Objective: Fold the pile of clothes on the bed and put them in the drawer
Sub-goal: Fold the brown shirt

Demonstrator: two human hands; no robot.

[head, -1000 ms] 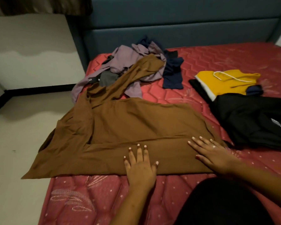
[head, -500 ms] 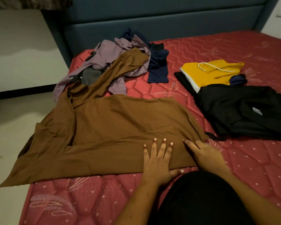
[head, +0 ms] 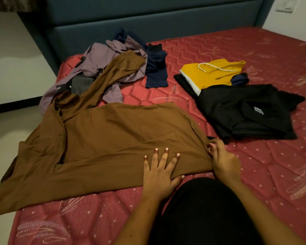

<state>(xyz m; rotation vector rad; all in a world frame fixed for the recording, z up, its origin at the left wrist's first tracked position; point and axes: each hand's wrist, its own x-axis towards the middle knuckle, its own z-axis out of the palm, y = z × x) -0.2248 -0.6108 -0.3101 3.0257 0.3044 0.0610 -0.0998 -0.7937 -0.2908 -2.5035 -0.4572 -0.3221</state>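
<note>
lap [head: 201, 209]: dark-clad, at the near edge of the bed [head: 74, 220], closest to the camera.
left grip [head: 158, 172]: open, fingers straight and spread, palm pressing flat on the near strip of the brown garment [head: 113, 137]; it has hold of nothing.
right grip [head: 223, 161]: fingers curled in at the garment's right edge, apparently pinching the cloth there; the exact hold is partly hidden by the knuckles.
brown garment: spread wide across the red mattress, its left end hanging over the side of the bed above the floor [head: 5, 147], one long part trailing back onto the pile behind.
black stack [head: 245, 114]: folded dark clothes to the right, just beside the right grip.
yellow garment [head: 210, 75]: folded, with a white cord on top, behind the black stack and touching it.
unfolded pile [head: 106, 64]: lilac, grey and navy pieces, crumpled near the headboard [head: 148, 23].
drawer: not in view.
step in hand: likely smoothing and setting up the first fold of the brown garment; several pieces remain, so the task looks about midway.
next move: probably carry the pinched right edge across towards the left while the flat palm anchors the cloth, then gather in the overhanging end so that it does not slide off the bed.
</note>
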